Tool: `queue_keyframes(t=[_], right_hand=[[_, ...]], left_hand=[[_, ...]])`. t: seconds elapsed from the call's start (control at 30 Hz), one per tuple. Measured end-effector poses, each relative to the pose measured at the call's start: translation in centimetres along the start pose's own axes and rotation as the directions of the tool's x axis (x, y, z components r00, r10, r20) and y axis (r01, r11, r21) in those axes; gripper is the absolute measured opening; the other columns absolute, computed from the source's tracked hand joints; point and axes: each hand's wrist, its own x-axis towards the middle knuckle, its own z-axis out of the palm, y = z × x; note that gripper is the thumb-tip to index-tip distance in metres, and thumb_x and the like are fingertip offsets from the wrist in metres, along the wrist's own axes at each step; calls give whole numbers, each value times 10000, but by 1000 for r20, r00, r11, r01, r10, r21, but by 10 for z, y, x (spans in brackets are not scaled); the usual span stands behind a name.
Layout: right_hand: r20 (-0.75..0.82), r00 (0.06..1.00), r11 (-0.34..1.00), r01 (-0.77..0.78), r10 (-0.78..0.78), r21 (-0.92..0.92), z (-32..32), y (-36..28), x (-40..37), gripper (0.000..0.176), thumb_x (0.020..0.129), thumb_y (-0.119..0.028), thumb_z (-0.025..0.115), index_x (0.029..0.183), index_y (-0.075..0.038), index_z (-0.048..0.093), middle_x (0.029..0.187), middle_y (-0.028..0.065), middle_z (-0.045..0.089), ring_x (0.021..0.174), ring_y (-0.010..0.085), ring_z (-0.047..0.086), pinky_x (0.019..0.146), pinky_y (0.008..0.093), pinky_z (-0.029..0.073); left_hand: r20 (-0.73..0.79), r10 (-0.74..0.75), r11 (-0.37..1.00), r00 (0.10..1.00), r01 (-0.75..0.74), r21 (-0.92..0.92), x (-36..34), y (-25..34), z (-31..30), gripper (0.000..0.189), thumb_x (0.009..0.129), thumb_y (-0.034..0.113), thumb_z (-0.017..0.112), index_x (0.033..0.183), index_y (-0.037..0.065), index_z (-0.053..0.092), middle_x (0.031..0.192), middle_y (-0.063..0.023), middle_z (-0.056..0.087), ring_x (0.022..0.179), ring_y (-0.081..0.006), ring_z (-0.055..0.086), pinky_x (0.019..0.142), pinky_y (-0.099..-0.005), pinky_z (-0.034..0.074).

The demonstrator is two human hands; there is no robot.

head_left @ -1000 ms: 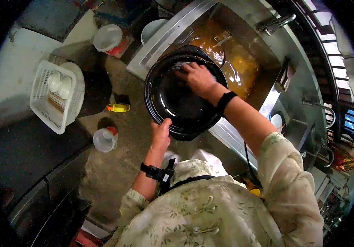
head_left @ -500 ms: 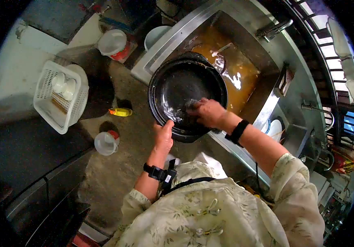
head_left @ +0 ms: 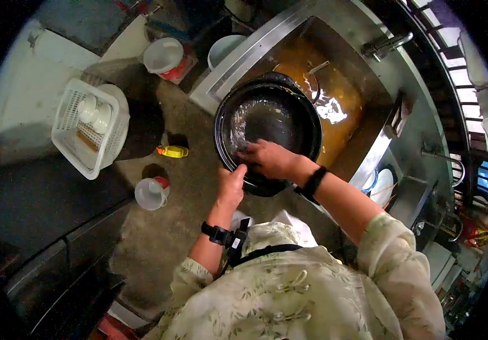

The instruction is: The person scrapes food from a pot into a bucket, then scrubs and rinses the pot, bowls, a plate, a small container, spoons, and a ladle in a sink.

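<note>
A large black wok (head_left: 278,116) is tilted over the near edge of a steel sink (head_left: 368,68) holding brown water. My left hand (head_left: 231,184) grips the wok's near rim. My right hand (head_left: 269,158) presses inside the wok near that same rim, fingers curled over something dark that I cannot make out. Wet streaks shine on the wok's inner wall. Both wrists wear black bands.
A white plastic basket (head_left: 88,133) with white cups stands at left. On the concrete floor lie a yellow bottle (head_left: 174,151), a clear jug (head_left: 151,194) and a lidded bucket (head_left: 164,55). A tap (head_left: 388,42) rises behind the sink. White dishes (head_left: 381,186) sit at right.
My right hand has swept from the far side of the wok's inside down to the near rim, close to my left hand. The wok stayed over the sink edge.
</note>
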Motion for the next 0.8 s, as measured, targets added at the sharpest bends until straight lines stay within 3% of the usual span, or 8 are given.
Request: queue_keyframes(t=[0.13, 0.23, 0.27, 0.33, 0.43, 0.53, 0.6, 0.8], right_hand=[[161, 986, 996, -33, 46, -82, -19, 0, -9, 483, 757, -148, 667, 1232, -101, 596, 1144, 136, 579, 989, 325, 557, 870, 404, 482], [-217, 976, 973, -70, 21, -219, -10, 23, 40, 475, 767, -132, 653, 1238, -109, 597, 1152, 122, 589, 977, 353, 559, 878, 410, 485], [-231, 965, 976, -163, 127, -146, -18, 27, 52, 468, 759, -124, 654, 1224, -102, 600, 1123, 144, 598, 980, 348, 563, 878, 416, 484], [-296, 947, 970, -178, 122, -169, -13, 33, 55, 483, 754, -133, 660, 1231, -91, 597, 1094, 168, 603, 989, 349, 562, 881, 418, 480], [39, 983, 955, -162, 177, -249, -5, 12, 39, 509, 750, -168, 670, 1247, -88, 592, 1061, 146, 602, 992, 336, 563, 860, 417, 482], [-119, 992, 986, -59, 40, -159, -2, -4, 15, 542, 751, -153, 669, 1285, -146, 578, 1074, 116, 575, 950, 319, 537, 821, 443, 481], [-104, 991, 937, -119, 89, -329, -9, 12, 27, 501, 802, -187, 617, 1298, -237, 560, 1265, 79, 540, 1016, 325, 542, 826, 426, 511], [-294, 915, 946, -313, 275, -90, -42, 77, 15, 538, 804, -239, 668, 1318, -153, 533, 1282, 146, 524, 1077, 379, 531, 894, 431, 497]], left_hand=[[-10, 40, 995, 999, -39, 87, -2, -2, 2, 246, 746, -22, 597, 989, -49, 618, 936, -37, 640, 747, -129, 602, 674, -283, 501], [-29, 34, 996, 999, -31, 85, 1, -5, 0, 235, 747, -15, 592, 978, -50, 627, 899, -18, 628, 757, -116, 578, 688, -280, 486], [7, 47, 997, 999, -47, 62, 1, -6, -2, 246, 750, -13, 590, 990, -51, 629, 901, -17, 626, 772, -117, 574, 705, -279, 482], [27, -7, 995, 1000, 4, 101, 4, -9, -10, 278, 753, -12, 586, 1025, -51, 622, 937, -25, 628, 801, -126, 577, 740, -283, 480], [52, 5, 998, 999, -8, 61, 3, 1, 2, 330, 755, -11, 583, 1082, -51, 606, 996, -42, 630, 850, -146, 583, 796, -288, 476], [49, 50, 997, 998, -47, -64, 6, -16, -9, 376, 755, -10, 589, 1128, -56, 577, 1031, -61, 631, 874, -159, 588, 825, -289, 474], [17, -28, 999, 999, 27, 39, 9, -22, -16, 407, 752, -7, 595, 1154, -61, 559, 1034, -66, 629, 887, -155, 585, 831, -286, 472], [27, 51, 996, 998, -53, 77, 7, -15, -6, 403, 742, -23, 585, 1143, -52, 557, 978, -42, 623, 814, -146, 579, 767, -292, 484]])
